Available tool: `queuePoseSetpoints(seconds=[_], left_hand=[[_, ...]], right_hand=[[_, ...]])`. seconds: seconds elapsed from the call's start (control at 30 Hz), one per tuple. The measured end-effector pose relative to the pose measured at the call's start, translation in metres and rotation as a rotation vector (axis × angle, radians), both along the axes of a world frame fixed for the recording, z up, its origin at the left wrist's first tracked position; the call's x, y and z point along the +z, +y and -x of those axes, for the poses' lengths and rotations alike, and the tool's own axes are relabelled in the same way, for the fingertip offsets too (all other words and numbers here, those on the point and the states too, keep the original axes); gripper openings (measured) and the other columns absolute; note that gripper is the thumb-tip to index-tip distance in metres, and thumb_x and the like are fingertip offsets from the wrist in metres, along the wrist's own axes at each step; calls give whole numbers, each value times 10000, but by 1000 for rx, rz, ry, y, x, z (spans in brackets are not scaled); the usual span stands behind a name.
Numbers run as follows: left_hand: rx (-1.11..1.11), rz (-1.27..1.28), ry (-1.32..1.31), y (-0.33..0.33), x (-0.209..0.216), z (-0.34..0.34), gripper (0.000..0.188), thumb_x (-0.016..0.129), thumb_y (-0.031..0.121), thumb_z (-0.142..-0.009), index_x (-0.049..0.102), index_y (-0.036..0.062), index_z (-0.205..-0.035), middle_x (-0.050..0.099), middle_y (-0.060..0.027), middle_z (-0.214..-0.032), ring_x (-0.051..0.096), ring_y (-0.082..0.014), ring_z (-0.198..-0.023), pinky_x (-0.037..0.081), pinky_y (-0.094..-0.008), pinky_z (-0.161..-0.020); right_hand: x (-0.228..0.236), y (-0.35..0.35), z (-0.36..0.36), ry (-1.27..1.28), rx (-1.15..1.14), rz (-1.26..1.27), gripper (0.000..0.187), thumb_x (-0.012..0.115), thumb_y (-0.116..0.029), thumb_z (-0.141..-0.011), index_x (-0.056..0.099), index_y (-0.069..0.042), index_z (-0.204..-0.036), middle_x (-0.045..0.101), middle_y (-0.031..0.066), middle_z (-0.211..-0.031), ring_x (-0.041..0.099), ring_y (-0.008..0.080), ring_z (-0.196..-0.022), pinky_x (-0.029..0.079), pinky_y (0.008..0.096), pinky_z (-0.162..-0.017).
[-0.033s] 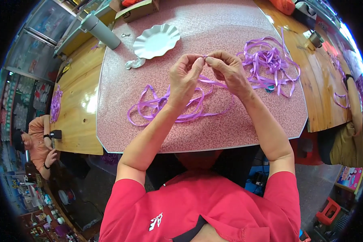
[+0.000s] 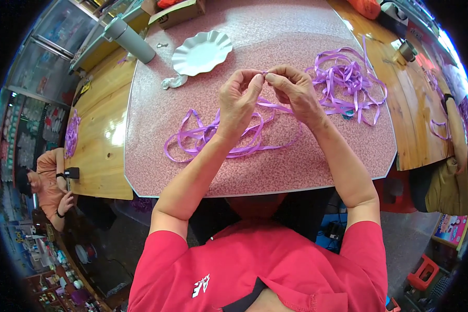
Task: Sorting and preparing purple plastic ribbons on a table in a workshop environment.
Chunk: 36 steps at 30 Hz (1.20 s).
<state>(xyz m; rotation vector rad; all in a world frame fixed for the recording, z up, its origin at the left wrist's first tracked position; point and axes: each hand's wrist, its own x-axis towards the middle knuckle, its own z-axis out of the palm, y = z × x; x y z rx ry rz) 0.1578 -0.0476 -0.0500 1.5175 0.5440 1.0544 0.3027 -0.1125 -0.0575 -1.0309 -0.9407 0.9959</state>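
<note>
Both our left hand [image 2: 237, 101] and our right hand [image 2: 297, 93] are closed, each thumb pressed to its forefinger, side by side above the pink speckled table [image 2: 296, 171]. Between the fingertips [image 2: 258, 78] we grip a tiny bit of purple ribbon [image 2: 264, 73], mostly hidden; we cannot tell how it is folded. It is over the middle of the table, to the right of the plate [image 2: 202, 54], which is pale with a wavy rim. Loose loops [image 2: 209, 131] of ribbon lie below our hands, partly behind our left forearm, and a strand [image 2: 275, 107] shows between our wrists. We cannot make out whether that strand joins the bit we pinch. Right of our right hand sits a tangled heap [image 2: 348, 80] of ribbon. Just beside the plate we have a crumpled white wrapper [image 2: 174, 82], and farther left a grey flask [image 2: 131, 40]. A cardboard box [image 2: 178, 14] is at the far edge. To our left, a co-worker [image 2: 49, 164] in an orange shirt is at a wooden table [image 2: 101, 130]; to our right we see another person's arm [image 2: 456, 127].
</note>
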Motion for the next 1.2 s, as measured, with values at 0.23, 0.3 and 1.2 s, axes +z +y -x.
queuePoseSetpoints(seconds=[0.23,0.3,1.2], left_hand=[[99,-43,-96,-2,0,-8,104,648,61,-918,656,-8,-996,679,-66,-905,635,-114,-844,506,-251,-771],[147,-317,46,2,-2,-7,109,665,50,-897,673,3,-995,691,-84,-914,650,-139,-843,516,-277,-763],[314,-993,208,20,-3,3,129,719,105,-818,644,90,-923,623,-57,-902,584,-241,-882,401,-370,-811]], right_hand=[[-3,2,-3,149,33,3,149,650,-163,-927,661,-29,-992,524,-68,-691,378,0,-521,277,172,-455],[-5,3,-5,197,40,0,149,648,-162,-926,659,-29,-993,520,-70,-689,372,-3,-519,273,168,-453],[-3,3,0,160,30,32,145,668,-186,-923,649,-47,-957,474,-77,-636,349,8,-501,250,183,-448]])
